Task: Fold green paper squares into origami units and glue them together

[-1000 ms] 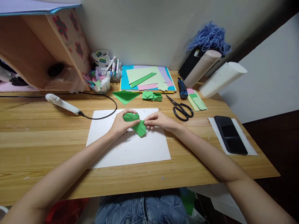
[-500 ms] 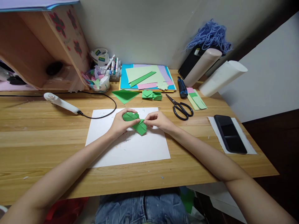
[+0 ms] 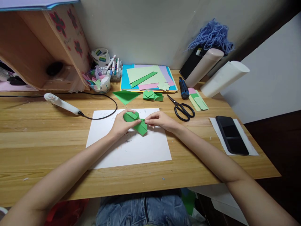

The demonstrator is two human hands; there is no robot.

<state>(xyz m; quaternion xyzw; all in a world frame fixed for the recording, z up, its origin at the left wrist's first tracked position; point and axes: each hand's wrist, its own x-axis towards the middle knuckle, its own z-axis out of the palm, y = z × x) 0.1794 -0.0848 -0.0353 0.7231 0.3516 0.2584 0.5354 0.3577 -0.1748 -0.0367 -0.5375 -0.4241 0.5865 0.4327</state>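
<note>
A creased, folded piece of green paper (image 3: 141, 128) is held just above a white sheet (image 3: 145, 150) that bears small coloured marks. My left hand (image 3: 121, 124) grips it from the left, thumb across its front and fingers behind. On the other side, my right hand (image 3: 161, 120) pinches the paper's right edge between thumb and fingertips. Behind the hands lie a green paper triangle (image 3: 126, 97) and small folded green paper pieces (image 3: 152, 95). Black-handled scissors (image 3: 182, 108) rest to the right of my right hand.
A white glue gun (image 3: 61, 104) with a black cord lies at left. Coloured paper sheets (image 3: 143, 72), a blue cutter (image 3: 183, 88), paper strips (image 3: 198, 100) and white rolls (image 3: 224, 78) are at the back. A phone (image 3: 231, 135) lies at right.
My right fingers have shifted slightly and straightened at the paper's right edge. The paper's folds there look a little different. My left hand stays nearly still.
</note>
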